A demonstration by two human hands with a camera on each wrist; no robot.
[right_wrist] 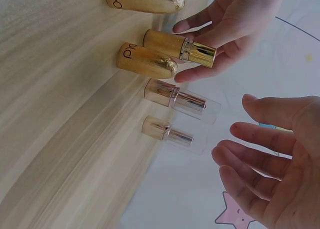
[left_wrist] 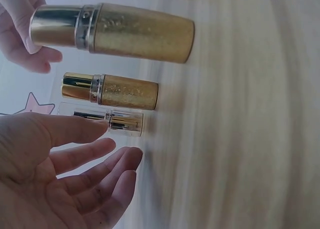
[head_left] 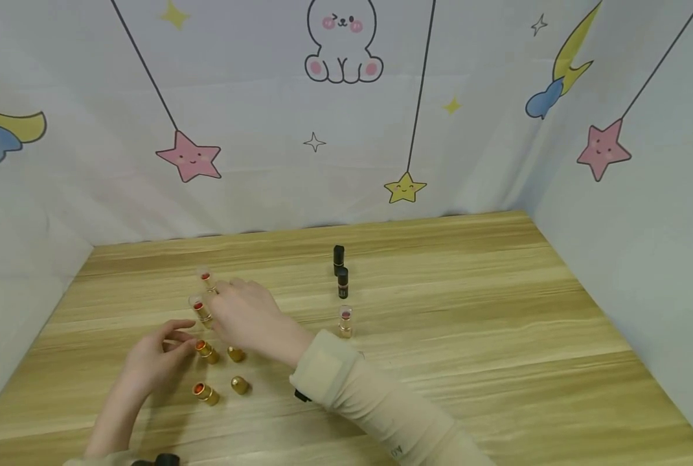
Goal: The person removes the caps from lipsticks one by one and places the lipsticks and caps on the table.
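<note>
My left hand [head_left: 157, 356] lies beside a gold lipstick [head_left: 206, 351] standing uncapped with its red tip up. In the left wrist view, its fingers are loosely bent around nothing. My right hand [head_left: 250, 320] hovers close to two clear-capped lipsticks, a nearer one [head_left: 202, 312] and a farther one [head_left: 208, 283]. The right wrist view shows this hand [right_wrist: 275, 159] apart from them, fingers relaxed and holding nothing. A second uncapped gold lipstick [head_left: 206, 393] stands closer to me. Two gold caps, one farther [head_left: 236, 354] and one nearer [head_left: 239, 385], stand upright right of the gold lipsticks.
Near the table's middle, two black lipsticks, a rear one [head_left: 339, 259] and a front one [head_left: 343, 283], stand in a line with a clear-capped lipstick [head_left: 345, 322]. A printed cloth wall [head_left: 253, 175] encloses the wooden table [head_left: 469, 343] at back and sides.
</note>
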